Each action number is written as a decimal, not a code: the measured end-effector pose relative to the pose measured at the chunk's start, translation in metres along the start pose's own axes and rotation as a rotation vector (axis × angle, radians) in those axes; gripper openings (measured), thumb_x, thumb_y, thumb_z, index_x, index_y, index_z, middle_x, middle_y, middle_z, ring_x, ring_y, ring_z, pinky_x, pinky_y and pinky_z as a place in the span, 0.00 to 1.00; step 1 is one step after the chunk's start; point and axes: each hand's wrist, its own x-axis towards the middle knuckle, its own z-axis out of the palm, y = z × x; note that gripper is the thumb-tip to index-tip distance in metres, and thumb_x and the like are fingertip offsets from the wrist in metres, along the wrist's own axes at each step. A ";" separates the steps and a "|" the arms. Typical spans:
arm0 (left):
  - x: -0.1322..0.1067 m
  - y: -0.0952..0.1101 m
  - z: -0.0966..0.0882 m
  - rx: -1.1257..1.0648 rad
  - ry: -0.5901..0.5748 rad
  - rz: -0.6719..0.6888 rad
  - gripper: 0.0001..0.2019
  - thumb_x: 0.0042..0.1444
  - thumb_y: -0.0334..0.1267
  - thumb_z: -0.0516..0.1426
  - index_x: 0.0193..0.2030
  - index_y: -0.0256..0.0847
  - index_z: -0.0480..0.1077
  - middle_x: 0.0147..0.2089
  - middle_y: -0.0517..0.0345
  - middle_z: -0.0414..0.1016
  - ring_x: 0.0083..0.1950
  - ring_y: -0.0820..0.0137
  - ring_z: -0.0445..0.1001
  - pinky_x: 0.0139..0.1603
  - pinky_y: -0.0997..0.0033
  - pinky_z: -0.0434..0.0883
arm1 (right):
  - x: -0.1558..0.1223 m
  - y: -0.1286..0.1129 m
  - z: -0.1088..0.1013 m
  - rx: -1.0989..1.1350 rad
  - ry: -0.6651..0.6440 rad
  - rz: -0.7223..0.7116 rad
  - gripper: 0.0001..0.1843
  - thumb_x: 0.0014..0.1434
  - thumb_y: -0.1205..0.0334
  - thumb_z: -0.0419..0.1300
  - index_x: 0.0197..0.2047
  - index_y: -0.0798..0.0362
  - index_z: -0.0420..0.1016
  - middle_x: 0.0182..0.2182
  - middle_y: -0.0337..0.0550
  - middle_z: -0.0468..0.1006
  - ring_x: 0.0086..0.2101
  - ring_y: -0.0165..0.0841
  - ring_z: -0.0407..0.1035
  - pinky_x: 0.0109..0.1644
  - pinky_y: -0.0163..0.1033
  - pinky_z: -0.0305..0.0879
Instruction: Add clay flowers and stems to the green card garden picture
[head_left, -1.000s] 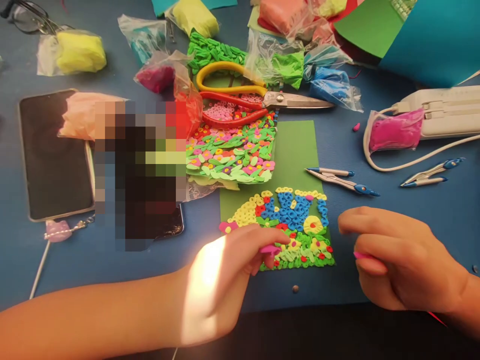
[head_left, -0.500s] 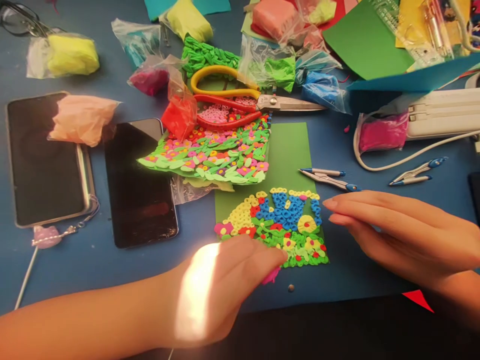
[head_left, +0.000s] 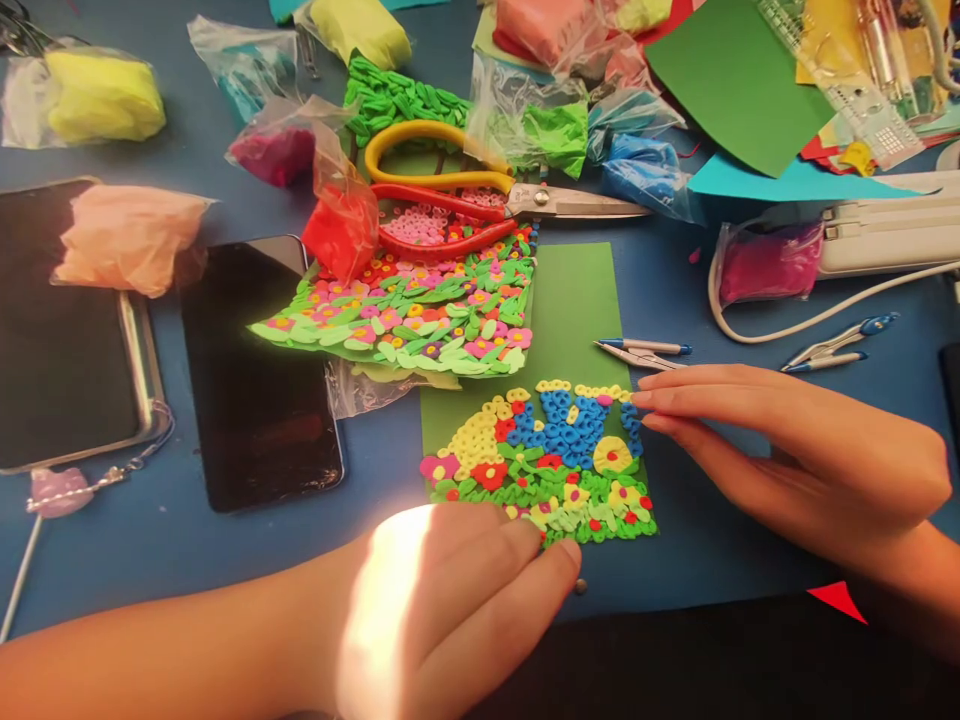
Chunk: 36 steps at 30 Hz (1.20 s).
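Nearest the camera, the left hand (head_left: 450, 600) lies palm down on the blue table (head_left: 150, 540). Its fingers (head_left: 525, 565) are stretched out flat and close together, with the tips just at the near edge of the clay picture (head_left: 540, 460). Nothing shows in its grip (what lies under the palm cannot be told). A small dark bead (head_left: 580, 587) sits by its fingertips.

The right hand (head_left: 795, 460) is a little farther off. It is also flat and opened out, holding nothing, and its 2 uppermost fingers (head_left: 675, 400) touch the picture's right edge.

The clay picture fills the near half of a green card (head_left: 577, 300) lying between the hands. Just beyond the right hand is a blue-tipped compass (head_left: 645, 350), and a second one (head_left: 840, 345) lies well to the right.

On the left are 2 dark phones (head_left: 255, 380), the outer one (head_left: 60, 330) partly under a peach clay bag (head_left: 127, 235). A second flowered clay sheet (head_left: 420, 320) overlaps the card's far left side.

Beyond it lie scissors (head_left: 487, 190) with yellow and red handles, amid bags of red (head_left: 341, 220), blue (head_left: 645, 170), green (head_left: 555, 135) and yellow (head_left: 97, 95) clay.
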 end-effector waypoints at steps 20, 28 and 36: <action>0.001 0.001 -0.001 -0.072 -0.034 -0.044 0.14 0.67 0.27 0.44 0.51 0.25 0.67 0.34 0.48 0.77 0.34 0.66 0.74 0.33 0.69 0.72 | 0.001 0.000 0.016 -0.130 0.051 -0.021 0.08 0.56 0.70 0.65 0.39 0.52 0.75 0.33 0.42 0.76 0.32 0.29 0.73 0.38 0.35 0.72; 0.001 0.001 -0.001 -0.134 -0.059 -0.080 0.14 0.67 0.27 0.43 0.52 0.25 0.65 0.36 0.46 0.78 0.35 0.67 0.76 0.34 0.69 0.74 | 0.000 0.002 0.015 -0.140 0.045 -0.054 0.04 0.57 0.70 0.64 0.36 0.53 0.74 0.32 0.43 0.75 0.31 0.30 0.71 0.35 0.37 0.70; 0.001 0.012 0.006 -0.450 0.033 -0.502 0.11 0.67 0.30 0.47 0.51 0.39 0.66 0.39 0.58 0.79 0.36 0.77 0.78 0.39 0.87 0.74 | -0.016 -0.023 0.013 -0.031 0.150 -0.567 0.06 0.60 0.67 0.60 0.31 0.50 0.77 0.32 0.37 0.77 0.32 0.28 0.71 0.31 0.39 0.65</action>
